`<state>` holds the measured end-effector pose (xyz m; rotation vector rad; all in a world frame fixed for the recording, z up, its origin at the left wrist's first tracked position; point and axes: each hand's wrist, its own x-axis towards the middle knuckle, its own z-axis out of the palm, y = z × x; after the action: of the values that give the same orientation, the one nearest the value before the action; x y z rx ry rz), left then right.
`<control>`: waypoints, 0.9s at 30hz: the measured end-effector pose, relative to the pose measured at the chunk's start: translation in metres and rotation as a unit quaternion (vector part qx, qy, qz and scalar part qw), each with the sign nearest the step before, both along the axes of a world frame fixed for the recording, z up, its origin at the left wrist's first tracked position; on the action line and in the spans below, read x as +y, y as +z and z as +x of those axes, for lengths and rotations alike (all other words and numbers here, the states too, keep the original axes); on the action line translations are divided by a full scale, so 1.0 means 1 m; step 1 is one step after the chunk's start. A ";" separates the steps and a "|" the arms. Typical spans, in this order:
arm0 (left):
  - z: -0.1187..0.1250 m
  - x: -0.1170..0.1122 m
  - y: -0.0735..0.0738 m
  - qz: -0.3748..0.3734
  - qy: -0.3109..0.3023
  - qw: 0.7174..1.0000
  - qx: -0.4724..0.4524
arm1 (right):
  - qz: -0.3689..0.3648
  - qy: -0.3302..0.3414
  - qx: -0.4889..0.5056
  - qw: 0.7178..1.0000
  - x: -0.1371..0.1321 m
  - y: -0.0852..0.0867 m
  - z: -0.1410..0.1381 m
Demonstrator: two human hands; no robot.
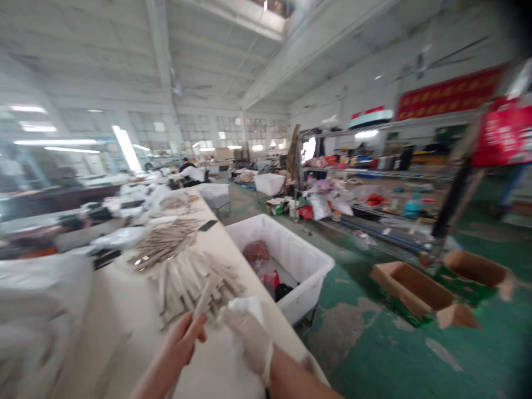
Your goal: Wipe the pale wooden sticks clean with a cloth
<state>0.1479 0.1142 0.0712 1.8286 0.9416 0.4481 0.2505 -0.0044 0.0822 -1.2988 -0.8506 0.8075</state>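
Note:
My left hand (185,339), which is bare, is closed around a long pale strip (203,298) that points up and away from me. To its right, my right hand (248,336) wears a whitish glove. Its fingers are curled on a white cloth (253,306), though blur softens their outline. Just beyond both hands lies a spread pile of similar pale strips (180,280) on the cream tabletop (208,372). A second heap of thinner beige strips (166,239) rests farther up the table.
A white plastic tub (318,271) with a few bagged items stands against the table's right side. Two open cardboard boxes (409,288) sit on the green floor. White plastic sheeting (37,310) covers the table's left. A dark phone-like slab (207,225) lies near the edge.

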 end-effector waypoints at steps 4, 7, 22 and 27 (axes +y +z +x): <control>-0.015 -0.030 0.001 -0.097 -0.003 0.994 -0.044 | -0.018 0.028 0.080 0.996 0.030 -0.033 -0.005; -0.016 -0.046 -0.009 -0.155 0.010 0.987 -0.050 | -0.008 -0.013 0.124 0.992 0.037 -0.055 -0.010; -0.064 -0.049 -0.035 -0.032 0.056 0.998 -0.002 | -0.041 0.035 0.325 0.944 0.032 -0.076 -0.010; -0.090 -0.059 -0.031 0.030 0.038 0.997 0.057 | -0.013 0.042 0.350 0.936 0.041 -0.077 -0.009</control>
<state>0.0581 0.0551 0.0400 1.8936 1.0896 0.4256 0.2416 0.0365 0.0057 -0.8920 -0.3195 1.2490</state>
